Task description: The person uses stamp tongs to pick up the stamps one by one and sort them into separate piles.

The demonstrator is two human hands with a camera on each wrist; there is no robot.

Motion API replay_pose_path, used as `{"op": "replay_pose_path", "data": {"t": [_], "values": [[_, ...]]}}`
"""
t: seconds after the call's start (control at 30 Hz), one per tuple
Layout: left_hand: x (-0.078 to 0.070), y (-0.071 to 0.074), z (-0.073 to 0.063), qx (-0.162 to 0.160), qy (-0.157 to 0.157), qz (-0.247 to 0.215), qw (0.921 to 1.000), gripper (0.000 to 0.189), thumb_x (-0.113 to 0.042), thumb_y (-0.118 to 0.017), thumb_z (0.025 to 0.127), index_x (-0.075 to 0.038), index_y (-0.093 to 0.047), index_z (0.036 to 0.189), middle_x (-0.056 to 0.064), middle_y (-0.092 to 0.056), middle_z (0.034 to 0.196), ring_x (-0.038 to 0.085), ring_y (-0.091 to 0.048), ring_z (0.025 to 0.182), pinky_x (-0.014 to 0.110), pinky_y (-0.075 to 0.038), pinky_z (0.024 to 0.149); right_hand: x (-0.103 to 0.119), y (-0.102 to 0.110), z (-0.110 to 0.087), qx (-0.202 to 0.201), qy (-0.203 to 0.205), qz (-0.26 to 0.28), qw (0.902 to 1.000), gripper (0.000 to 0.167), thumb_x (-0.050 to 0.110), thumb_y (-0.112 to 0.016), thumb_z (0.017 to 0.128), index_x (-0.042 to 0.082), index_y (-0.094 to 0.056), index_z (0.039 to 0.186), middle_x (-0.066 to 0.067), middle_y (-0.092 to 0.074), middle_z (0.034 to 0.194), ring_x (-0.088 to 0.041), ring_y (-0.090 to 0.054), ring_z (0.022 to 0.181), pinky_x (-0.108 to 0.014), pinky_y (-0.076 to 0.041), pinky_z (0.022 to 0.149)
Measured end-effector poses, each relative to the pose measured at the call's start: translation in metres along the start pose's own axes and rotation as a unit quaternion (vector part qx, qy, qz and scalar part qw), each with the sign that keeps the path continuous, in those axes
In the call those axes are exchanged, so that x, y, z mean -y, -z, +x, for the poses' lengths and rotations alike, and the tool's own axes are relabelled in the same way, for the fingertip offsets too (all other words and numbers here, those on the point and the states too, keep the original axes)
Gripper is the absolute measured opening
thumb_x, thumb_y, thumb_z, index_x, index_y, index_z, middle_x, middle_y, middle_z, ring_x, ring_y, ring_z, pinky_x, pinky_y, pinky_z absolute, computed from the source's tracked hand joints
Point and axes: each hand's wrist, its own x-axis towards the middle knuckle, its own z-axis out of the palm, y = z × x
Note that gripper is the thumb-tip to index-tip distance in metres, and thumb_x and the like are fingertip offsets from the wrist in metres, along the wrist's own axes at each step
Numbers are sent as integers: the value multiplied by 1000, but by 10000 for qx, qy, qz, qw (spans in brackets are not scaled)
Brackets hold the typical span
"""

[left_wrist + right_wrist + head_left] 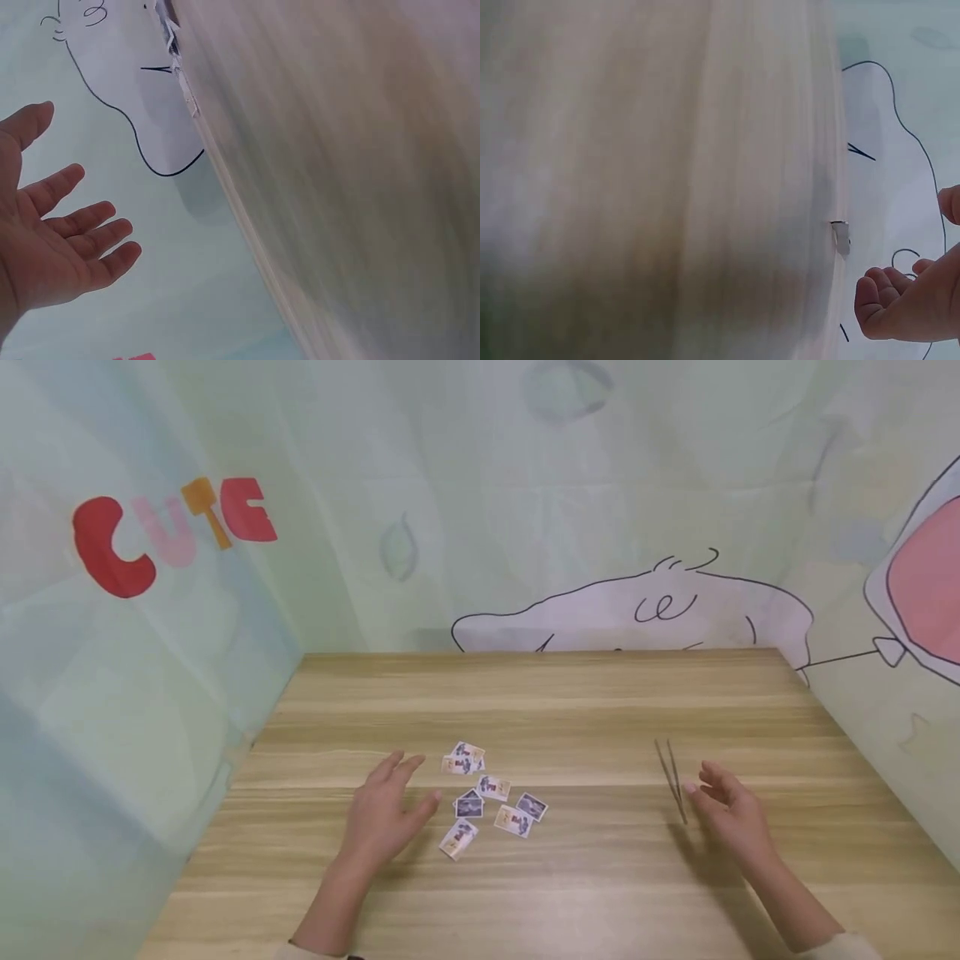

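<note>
Several small printed paper cards lie loosely scattered mid-table in the head view, some overlapping. A few, such as one card (493,787), show a light coloured picture; others, like a dark card (469,808), show a grey picture. My left hand (381,814) hovers just left of them, fingers spread and holding nothing; the left wrist view shows the same hand (56,244) with an empty palm. A pair of thin metal tweezers (672,777) stands out at the right, its two tips spread away from me. Beside it is my right hand (733,822), fingers loosely curled, thumb tip close to the tweezers.
The wood-grain table (600,893) has its far edge against a pale green printed cloth wall (480,527). Another cloth wall (97,693) runs along the left side. In the right wrist view a small torn bit (841,237) shows at the table's edge.
</note>
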Motion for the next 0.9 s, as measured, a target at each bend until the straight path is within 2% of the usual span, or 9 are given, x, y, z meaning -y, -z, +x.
{"op": "replay_pose_path", "data": {"t": [0.1, 0.33, 0.57, 0.7, 0.9], "values": [[2, -3, 1, 122, -198, 74, 9997, 57, -33, -70, 79, -7, -55, 128, 23, -42, 137, 42, -39, 123, 63, -32, 94, -2, 0, -1, 153, -127, 27, 9998, 62, 29, -53, 95, -9, -31, 139, -32, -41, 132, -45, -44, 117, -52, -41, 92], [10, -5, 7, 238, -754, 439, 9959, 59, -33, -74, 76, -5, -56, 125, 26, -45, 132, 42, -42, 119, 61, -36, 92, -2, 2, 3, 350, 113, -163, 9992, 62, 29, -54, 94, -9, -32, 138, -33, -41, 131, -47, -45, 114, -54, -45, 87], [15, -2, 14, 748, -1219, 344, 9891, 64, -35, -74, 77, -7, -52, 131, 23, -43, 136, 40, -40, 123, 59, -35, 94, 2, 3, 13, 448, -12, -98, 9989, 66, 32, -54, 94, -8, -29, 140, -35, -39, 131, -47, -45, 115, -53, -44, 89], [16, -3, 18, 865, -1288, 288, 9875, 64, -36, -72, 78, -7, -52, 131, 23, -42, 137, 40, -40, 123, 60, -34, 95, 0, 0, 18, 430, -137, -88, 9989, 68, 35, -53, 94, -9, -29, 140, -34, -40, 131, -48, -44, 115, -55, -41, 91], [16, -4, 24, 898, -1255, 261, 9877, 63, -35, -73, 77, -8, -52, 131, 23, -41, 137, 40, -40, 123, 60, -34, 96, 0, -12, 19, 669, -686, 278, 9950, 75, 39, -53, 93, -10, -22, 141, -35, -34, 134, -47, -36, 122, -53, -36, 97]]}}
